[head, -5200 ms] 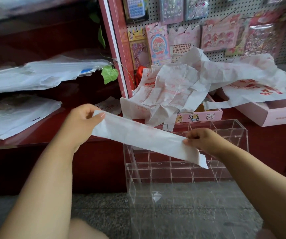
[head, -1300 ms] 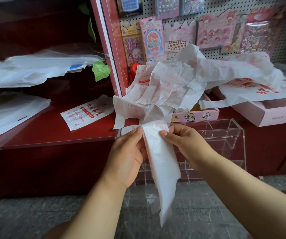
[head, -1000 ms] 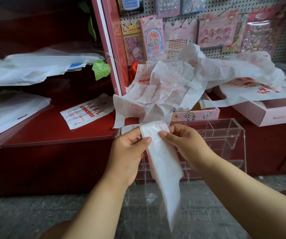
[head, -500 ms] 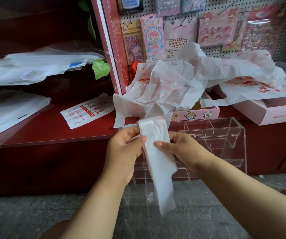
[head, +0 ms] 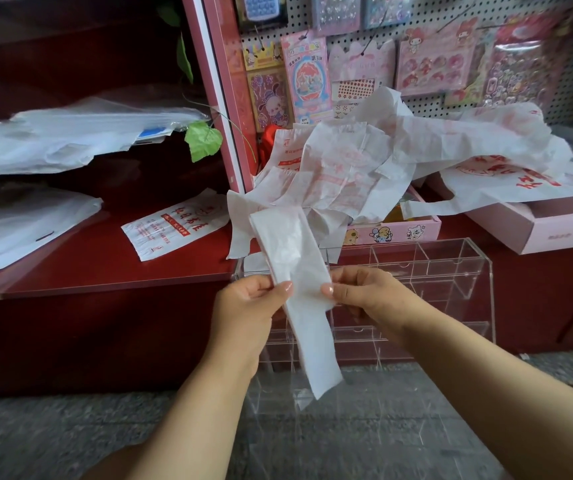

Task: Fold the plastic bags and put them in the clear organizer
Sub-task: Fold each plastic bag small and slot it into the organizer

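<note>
Plastic bag (head: 290, 258), thin crinkly white strip, pinched mid-length by left hand (head: 248, 306) & right hand (head: 370, 296), tail drooping before clear acrylic organizer (head: 451, 271), probably gridded, loose bags (head: 364, 161) heaped behind.

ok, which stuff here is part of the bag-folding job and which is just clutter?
Job: folded bag strip, left hand, right hand, bag pile, clear organizer.
Clutter: sticker packs, pink boxes, green leaf, printed bag on the shelf.

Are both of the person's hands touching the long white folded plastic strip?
Touching. In the head view the left hand and right hand each pinch an edge of the long white folded plastic strip with thumb and fingers.
</note>
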`<action>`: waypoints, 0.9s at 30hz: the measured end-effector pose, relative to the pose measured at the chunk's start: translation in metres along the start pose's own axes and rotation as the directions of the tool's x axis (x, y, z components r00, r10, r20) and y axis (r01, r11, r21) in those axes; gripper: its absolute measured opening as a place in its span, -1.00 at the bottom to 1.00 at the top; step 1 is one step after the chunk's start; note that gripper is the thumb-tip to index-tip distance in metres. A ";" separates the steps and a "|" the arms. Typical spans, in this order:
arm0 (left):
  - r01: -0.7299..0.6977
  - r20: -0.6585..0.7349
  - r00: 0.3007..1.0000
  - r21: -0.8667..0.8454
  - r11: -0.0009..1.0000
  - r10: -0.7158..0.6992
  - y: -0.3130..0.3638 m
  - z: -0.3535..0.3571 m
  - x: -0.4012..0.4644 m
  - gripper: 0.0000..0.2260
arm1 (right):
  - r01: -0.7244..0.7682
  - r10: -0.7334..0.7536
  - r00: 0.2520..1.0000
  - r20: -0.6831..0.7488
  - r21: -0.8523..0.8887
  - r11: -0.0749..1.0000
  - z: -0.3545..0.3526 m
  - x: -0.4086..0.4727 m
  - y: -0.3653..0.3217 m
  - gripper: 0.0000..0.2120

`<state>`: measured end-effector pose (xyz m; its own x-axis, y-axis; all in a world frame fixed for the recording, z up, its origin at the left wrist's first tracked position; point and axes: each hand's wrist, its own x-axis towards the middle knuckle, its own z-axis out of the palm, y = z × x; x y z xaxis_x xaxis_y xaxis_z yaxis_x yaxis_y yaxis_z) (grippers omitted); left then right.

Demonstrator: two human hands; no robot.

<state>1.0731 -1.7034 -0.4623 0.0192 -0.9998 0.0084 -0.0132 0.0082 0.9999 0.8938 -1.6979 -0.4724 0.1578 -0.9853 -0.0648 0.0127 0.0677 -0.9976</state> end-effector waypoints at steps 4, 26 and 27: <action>0.002 -0.040 0.999 -0.040 0.999 -0.004 0.001 -0.005 0.003 -0.95 | -0.081 0.094 0.986 0.138 -0.097 0.992 0.002 -0.001 0.009 -0.59; -0.055 0.021 0.998 0.041 0.998 0.055 -0.002 -0.008 0.001 -0.95 | -0.271 0.148 0.941 0.303 0.418 0.867 0.010 0.004 0.020 -0.34; -0.050 0.035 0.998 0.056 0.997 0.048 -0.002 -0.008 0.001 -0.95 | -0.261 0.144 0.945 0.294 0.411 0.873 0.010 0.004 0.020 -0.31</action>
<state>1.0815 -1.7039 -0.4644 -0.0165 -0.9983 0.0561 -0.0703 0.0571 0.9959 0.9042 -1.6993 -0.4921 0.4408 -0.8754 -0.1982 0.3759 0.3806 -0.8449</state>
